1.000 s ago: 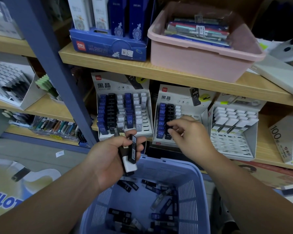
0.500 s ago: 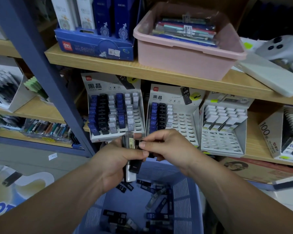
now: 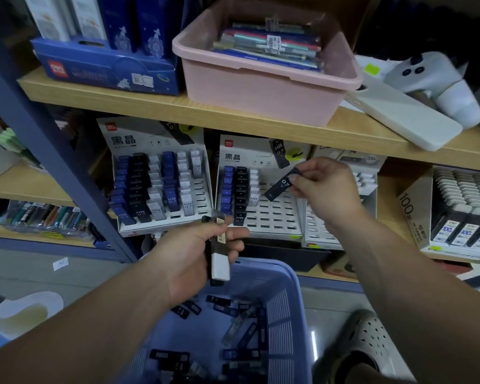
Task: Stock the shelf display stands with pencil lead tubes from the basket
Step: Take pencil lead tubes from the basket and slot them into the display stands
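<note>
I am watching my right hand [image 3: 322, 187] pinching one black lead tube [image 3: 278, 187] marked 0.7. The tube is tilting just in front of the middle display stand [image 3: 275, 217], above its open slots. My left hand [image 3: 191, 261] is gripping a small bunch of tubes [image 3: 220, 261] upright, its fingers [image 3: 234, 236] clamped around them, over the far rim of the blue basket [image 3: 286, 300]. Loose tubes [image 3: 241, 325] are lying inside the basket, and the left display stand [image 3: 161, 217] is standing nearly full.

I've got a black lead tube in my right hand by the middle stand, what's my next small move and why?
Probably tip the black tube upright and slide it into an empty slot of the middle stand: your right hand pinches it tilted right in front of those bare rows.
</note>
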Available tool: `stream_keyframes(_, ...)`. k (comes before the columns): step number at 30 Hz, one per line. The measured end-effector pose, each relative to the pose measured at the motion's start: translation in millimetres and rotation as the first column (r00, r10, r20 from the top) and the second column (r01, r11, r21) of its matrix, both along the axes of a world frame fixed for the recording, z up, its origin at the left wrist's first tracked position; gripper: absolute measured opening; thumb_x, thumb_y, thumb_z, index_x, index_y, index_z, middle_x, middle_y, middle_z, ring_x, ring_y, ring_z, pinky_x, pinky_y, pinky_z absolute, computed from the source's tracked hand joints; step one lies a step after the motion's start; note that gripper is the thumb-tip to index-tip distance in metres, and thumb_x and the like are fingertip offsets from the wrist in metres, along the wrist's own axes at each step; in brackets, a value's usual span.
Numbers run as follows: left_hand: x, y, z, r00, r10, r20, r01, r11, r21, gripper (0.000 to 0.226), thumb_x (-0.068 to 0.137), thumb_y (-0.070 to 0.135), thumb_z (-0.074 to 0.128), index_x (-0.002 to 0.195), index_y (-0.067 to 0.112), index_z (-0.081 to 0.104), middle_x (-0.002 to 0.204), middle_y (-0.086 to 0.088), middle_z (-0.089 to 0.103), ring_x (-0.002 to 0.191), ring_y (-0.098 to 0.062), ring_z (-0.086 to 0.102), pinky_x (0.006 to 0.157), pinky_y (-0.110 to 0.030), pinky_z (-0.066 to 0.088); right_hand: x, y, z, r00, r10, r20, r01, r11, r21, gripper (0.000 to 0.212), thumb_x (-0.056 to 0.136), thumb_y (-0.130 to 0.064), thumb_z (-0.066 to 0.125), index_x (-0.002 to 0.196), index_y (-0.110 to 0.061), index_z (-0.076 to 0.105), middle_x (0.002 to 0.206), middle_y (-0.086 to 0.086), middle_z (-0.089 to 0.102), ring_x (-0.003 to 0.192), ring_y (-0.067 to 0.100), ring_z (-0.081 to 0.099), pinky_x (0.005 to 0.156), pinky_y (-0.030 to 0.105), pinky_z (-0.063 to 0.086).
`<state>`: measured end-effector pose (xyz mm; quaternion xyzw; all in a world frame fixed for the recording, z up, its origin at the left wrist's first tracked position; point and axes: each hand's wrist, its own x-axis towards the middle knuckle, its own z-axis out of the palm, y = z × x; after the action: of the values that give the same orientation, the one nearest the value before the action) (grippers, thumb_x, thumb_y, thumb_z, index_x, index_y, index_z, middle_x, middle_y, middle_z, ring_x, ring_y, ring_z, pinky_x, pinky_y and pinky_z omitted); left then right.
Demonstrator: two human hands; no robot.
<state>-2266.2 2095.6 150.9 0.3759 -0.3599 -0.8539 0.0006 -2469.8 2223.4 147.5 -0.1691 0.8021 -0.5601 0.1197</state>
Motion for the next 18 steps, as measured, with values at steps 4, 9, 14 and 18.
stream_keyframes(4,-1,2,2,0.999,-0.032,0.001,0.032,0.999,-0.038,0.026,0.102,0.015,0.052,0.125,0.004,0.055,0.106,-0.009,0.076,0.073,-0.019,0.072,0.057,-0.028,0.058,-25,-17,-11,0.979,0.063,-0.192,-0.025,0.981,0.193,0.012,0.089,-0.011,0.073,0.092,-0.022,0.068,0.084,-0.002,0.069,0.080,0.016,0.066,0.081,0.029,0.056)
stream_keyframes(9,-5,-2,5,0.999,0.016,0.036,-0.013,0.997,-0.080,0.025,0.102,0.014,0.052,0.125,0.004,0.053,0.100,-0.014,0.076,0.076,-0.026,0.073,0.062,-0.035,0.061,-41,-43,-20,0.910,0.181,-0.373,-0.030,0.926,0.376,0.012,0.092,-0.008,0.066,0.101,-0.007,0.073,0.103,0.012,0.073,0.100,0.032,0.066,0.095,0.044,0.051)
stream_keyframes(14,-7,-6,2,0.994,0.078,0.074,-0.070,0.992,-0.105,0.026,0.098,0.013,0.059,0.121,0.002,0.060,0.095,-0.018,0.076,0.068,-0.026,0.074,0.058,-0.036,0.062,-44,-53,-32,0.867,0.295,-0.401,-0.063,0.863,0.501,0.017,0.094,-0.011,0.065,0.108,-0.014,0.074,0.105,0.007,0.074,0.098,0.028,0.067,0.090,0.038,0.053)
stream_keyframes(18,-7,-10,3,0.994,0.088,0.070,-0.081,0.992,-0.100,0.027,0.097,0.017,0.061,0.121,0.005,0.061,0.091,-0.019,0.075,0.062,-0.027,0.070,0.051,-0.033,0.057,-45,-57,-36,0.839,0.335,-0.429,-0.071,0.849,0.524,0.018,0.093,-0.013,0.066,0.109,-0.017,0.074,0.102,0.006,0.076,0.096,0.028,0.068,0.087,0.039,0.055)
